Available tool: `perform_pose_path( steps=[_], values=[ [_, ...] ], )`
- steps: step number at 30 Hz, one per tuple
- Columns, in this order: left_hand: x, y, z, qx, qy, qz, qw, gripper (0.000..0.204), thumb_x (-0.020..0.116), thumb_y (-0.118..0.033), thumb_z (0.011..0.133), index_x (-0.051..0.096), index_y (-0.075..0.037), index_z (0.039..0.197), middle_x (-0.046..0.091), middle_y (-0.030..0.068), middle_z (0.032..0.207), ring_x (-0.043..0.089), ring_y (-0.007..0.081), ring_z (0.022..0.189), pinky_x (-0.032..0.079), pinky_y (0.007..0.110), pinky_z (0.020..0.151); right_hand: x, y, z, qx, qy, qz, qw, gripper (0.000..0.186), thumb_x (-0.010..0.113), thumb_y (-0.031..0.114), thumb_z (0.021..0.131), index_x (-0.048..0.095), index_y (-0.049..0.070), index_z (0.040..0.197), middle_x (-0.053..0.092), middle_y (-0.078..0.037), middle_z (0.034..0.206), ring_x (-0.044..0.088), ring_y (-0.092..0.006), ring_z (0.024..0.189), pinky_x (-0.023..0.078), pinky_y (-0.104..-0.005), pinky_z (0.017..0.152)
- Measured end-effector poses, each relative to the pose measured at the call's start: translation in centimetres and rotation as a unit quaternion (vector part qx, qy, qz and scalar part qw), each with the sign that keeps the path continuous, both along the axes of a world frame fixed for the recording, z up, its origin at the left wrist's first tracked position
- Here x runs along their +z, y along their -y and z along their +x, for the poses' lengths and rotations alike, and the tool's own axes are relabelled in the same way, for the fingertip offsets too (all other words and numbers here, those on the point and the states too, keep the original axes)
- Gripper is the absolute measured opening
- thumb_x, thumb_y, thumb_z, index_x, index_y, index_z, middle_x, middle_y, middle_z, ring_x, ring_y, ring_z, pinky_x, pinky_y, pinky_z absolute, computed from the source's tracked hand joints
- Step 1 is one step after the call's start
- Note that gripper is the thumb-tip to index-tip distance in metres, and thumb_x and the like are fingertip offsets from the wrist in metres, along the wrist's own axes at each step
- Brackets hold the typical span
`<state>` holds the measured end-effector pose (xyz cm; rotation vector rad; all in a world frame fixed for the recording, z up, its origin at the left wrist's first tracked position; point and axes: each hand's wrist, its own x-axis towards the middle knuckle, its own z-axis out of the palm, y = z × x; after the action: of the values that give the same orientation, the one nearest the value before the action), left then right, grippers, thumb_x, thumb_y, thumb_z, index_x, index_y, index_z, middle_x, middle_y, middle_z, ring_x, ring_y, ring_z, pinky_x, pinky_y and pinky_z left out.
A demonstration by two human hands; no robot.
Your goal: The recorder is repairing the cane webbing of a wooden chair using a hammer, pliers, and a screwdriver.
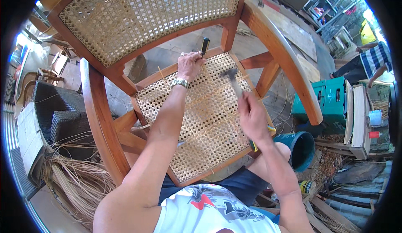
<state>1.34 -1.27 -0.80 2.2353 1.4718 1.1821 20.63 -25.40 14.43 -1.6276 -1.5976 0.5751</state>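
Observation:
A wooden armchair with a woven cane seat (201, 132) and cane back (146, 11) stands in front of me. My left hand (189, 65) is closed around an upright tool with a black and yellow handle (204, 45), likely a screwdriver, at the seat's back edge; its tip is hidden. My right hand (251, 116) grips a hammer (233, 82) by the handle over the seat's right part, its head right of the upright tool. Loose cane strands poke out of the seat. A small yellow-handled object lies partly hidden at the seat's right edge.
Bundles of cane strips (73, 182) lie at the lower left. A teal bucket (297, 151), green crates (320, 103) and wood pieces are at the right. Another person (368, 65) in a striped top is at the far right. A dark wicker piece (50, 107) is at the left.

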Motion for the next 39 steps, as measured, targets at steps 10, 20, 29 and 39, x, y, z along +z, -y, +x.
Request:
perform_pose_path(
  steps=[10,20,29,39],
  values=[
    [0.5,0.4,1.0,0.002,0.01,-0.006,1.0,0.022,0.082,-0.029,0.082,0.075,-0.01,0.089,0.075,0.0054,0.092,0.066,0.0288,0.085,0.05,0.038,0.082,3.5,-14.4,-1.3,0.067,0.253,-0.023,0.965,0.028,0.048,0.021,0.107,0.059,-0.001,0.119,0.068,-0.032,0.097,0.069,-0.0489,0.089,0.052,-0.0594,0.075],
    [0.2,0.2,0.1,0.003,0.022,-0.033,0.999,0.022,0.083,-0.03,0.081,0.077,-0.011,0.091,0.076,0.0042,0.097,0.065,0.0295,0.091,0.05,0.039,0.086,3.4,-13.7,-1.6,0.067,0.244,0.035,0.967,0.032,0.051,0.021,0.106,0.059,0.001,0.13,0.068,-0.028,0.101,0.068,-0.0504,0.088,0.053,-0.0576,0.075],
    [0.5,0.4,0.9,-0.014,0.047,-0.05,0.998,0.021,0.082,-0.031,0.08,0.078,-0.012,0.087,0.078,0.0011,0.1,0.065,0.0277,0.093,0.049,0.038,0.087,1.6,-11.8,-1.9,-0.013,0.14,0.104,0.985,0.038,0.05,0.02,0.106,0.062,-0.002,0.135,0.069,-0.031,0.111,0.067,-0.0497,0.101,0.052,-0.0534,0.089],
    [-0.4,-0.9,-0.7,-0.04,0.14,-0.117,0.982,0.025,0.076,-0.018,0.088,0.072,-0.008,0.11,0.076,0.0087,0.105,0.072,0.0259,0.089,0.056,0.036,0.084,-5.5,1.5,-1.0,0.065,0.051,-0.045,0.996,0.012,0.061,0.01,0.098,0.055,0.001,0.102,0.056,-0.017,0.091,0.06,-0.0395,0.078,0.049,-0.0513,0.071]
  ],
)
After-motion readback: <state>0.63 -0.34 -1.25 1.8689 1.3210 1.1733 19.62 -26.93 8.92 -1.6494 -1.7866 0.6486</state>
